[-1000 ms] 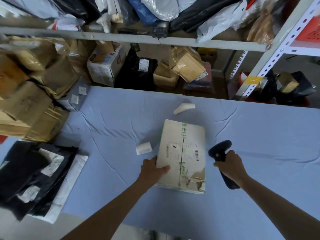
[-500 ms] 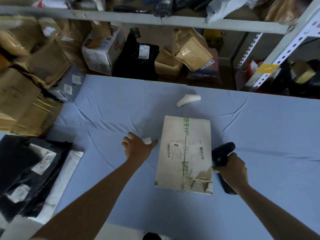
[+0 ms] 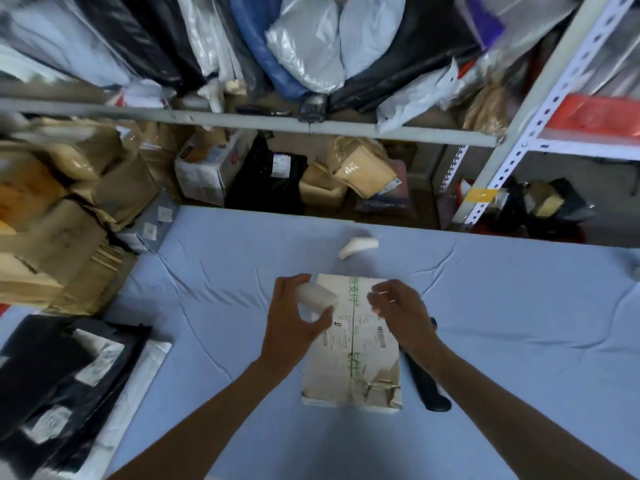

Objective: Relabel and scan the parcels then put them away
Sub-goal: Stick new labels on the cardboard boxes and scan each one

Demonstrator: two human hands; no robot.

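Observation:
A flat beige parcel (image 3: 353, 362) with green print, printed labels and a torn near corner lies on the blue table (image 3: 502, 323). My left hand (image 3: 294, 320) grips a small white label roll (image 3: 317, 297) over the parcel's far left corner. My right hand (image 3: 398, 313) hovers above the parcel's far right part, fingers loosely bent toward the roll, with nothing visible in them. The black handheld scanner (image 3: 429, 389) lies on the table beside the parcel's right edge, partly under my right forearm.
A second white roll (image 3: 358, 245) lies farther back on the table. Black and white mailer bags (image 3: 62, 382) are stacked at the left edge, brown parcels (image 3: 52, 220) piled behind them. A metal shelf (image 3: 311, 128) crammed with bags and boxes stands beyond the table.
My left hand has picked the white roll up from the table and brought it over the parcel. My right hand has let go of the scanner, which now lies on the table.

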